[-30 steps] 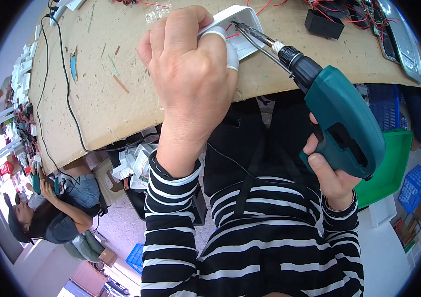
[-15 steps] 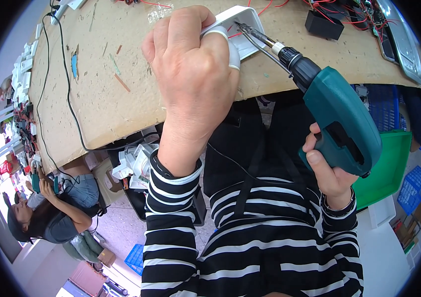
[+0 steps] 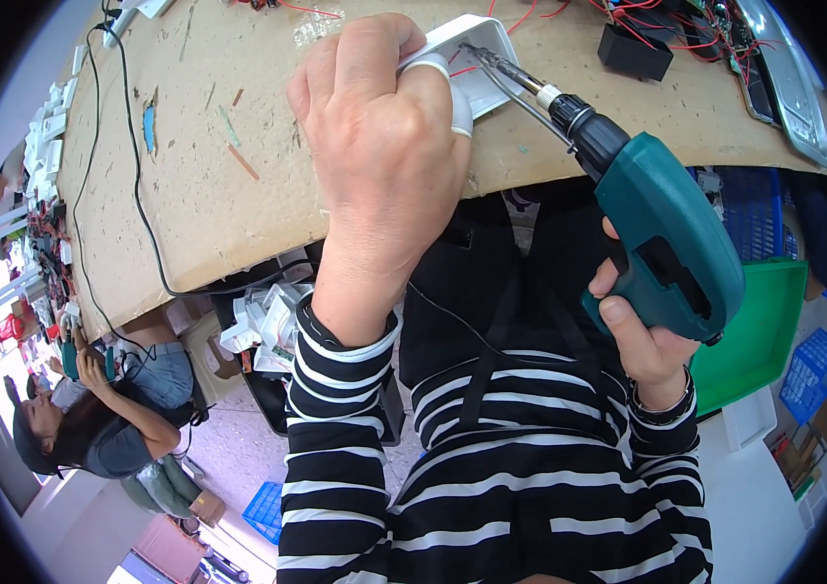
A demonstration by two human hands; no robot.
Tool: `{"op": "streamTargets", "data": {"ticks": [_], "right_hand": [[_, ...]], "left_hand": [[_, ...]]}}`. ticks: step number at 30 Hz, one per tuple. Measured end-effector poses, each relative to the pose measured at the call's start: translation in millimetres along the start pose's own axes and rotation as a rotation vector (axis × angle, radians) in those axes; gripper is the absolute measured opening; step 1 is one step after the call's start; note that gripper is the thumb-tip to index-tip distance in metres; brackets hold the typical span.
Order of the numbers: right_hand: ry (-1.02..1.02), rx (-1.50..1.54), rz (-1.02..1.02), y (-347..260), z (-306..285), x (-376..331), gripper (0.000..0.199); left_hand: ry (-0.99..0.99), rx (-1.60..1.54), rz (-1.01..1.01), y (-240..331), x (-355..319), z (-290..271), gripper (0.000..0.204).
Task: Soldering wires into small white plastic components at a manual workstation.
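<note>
At top centre, the left hand (image 3: pixel 384 146) grips a white box (image 3: pixel 477 54) on the surface (image 3: pixel 199 175). The right hand (image 3: pixel 642 336), at right, grasps a green drill (image 3: pixel 661 238), its bit inside the box.

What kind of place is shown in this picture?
Probably a small electronics assembly workshop. The right hand holds a teal power screwdriver to a white plastic housing held by the left hand, red wires lie on the worn workbench, and another person works nearby.
</note>
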State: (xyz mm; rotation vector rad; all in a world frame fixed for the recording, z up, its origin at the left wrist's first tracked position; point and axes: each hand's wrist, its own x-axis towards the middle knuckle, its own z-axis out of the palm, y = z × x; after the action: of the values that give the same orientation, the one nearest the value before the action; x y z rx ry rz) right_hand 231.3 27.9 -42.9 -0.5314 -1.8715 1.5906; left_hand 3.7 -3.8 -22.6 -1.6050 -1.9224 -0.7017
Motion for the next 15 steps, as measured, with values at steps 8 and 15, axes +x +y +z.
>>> {"op": "streamTargets", "data": {"ticks": [8, 15], "right_hand": [[0.003, -0.020, -0.023, 1.6, -0.1, -1.0, 0.064], [-0.050, -0.094, -0.056, 4.2, -3.2, -1.5, 0.065]], "left_hand": [[-0.013, -0.008, -0.004, -0.4, 1.2, -1.4, 0.007], [-0.012, -0.016, -0.013, -1.0, 0.9, -0.6, 0.007]]}}
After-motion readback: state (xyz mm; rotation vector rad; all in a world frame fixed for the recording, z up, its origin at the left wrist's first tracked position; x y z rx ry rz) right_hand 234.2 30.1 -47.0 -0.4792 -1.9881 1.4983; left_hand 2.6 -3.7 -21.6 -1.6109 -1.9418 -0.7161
